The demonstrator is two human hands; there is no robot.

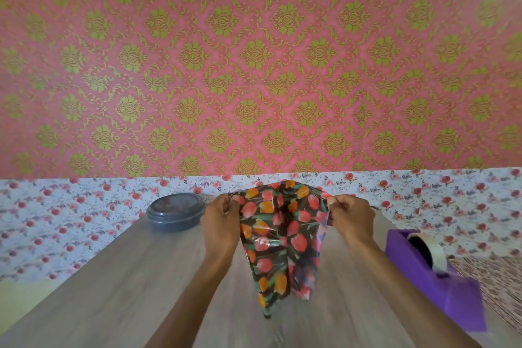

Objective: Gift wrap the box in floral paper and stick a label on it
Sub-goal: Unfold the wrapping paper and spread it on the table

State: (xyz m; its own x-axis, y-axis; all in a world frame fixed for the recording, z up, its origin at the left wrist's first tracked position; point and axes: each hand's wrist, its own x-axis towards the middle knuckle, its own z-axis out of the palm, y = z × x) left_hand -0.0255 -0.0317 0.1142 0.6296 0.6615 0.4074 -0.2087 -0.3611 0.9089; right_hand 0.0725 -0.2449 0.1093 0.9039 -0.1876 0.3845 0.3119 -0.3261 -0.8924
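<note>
1. the wall (254,65) fills the upper view, pink with a gold pattern. a rose-print band runs below it.
2. the table (113,277), wood-grain, runs from you toward that band.
3. the paper (279,237), dark with red and orange tulips, hangs creased above the middle of the table. its top edge stretches left to right between your hands and its long axis drops down toward you. i cannot tell if its lower tip touches the wood.
4. the dispenser (440,277), purple and loaded with tape, sits at the table's right edge, nearer your right hand.
5. the tub (175,210), round, dark and lidded, sits far left, just beside your left hand. no square box or label shows.
6. your left hand (221,220) and right hand (350,220) each pinch a top corner with fingers curled. the sheet lies wholly below both grips, so laying it flat likely means lowering the hands and drawing them apart.
</note>
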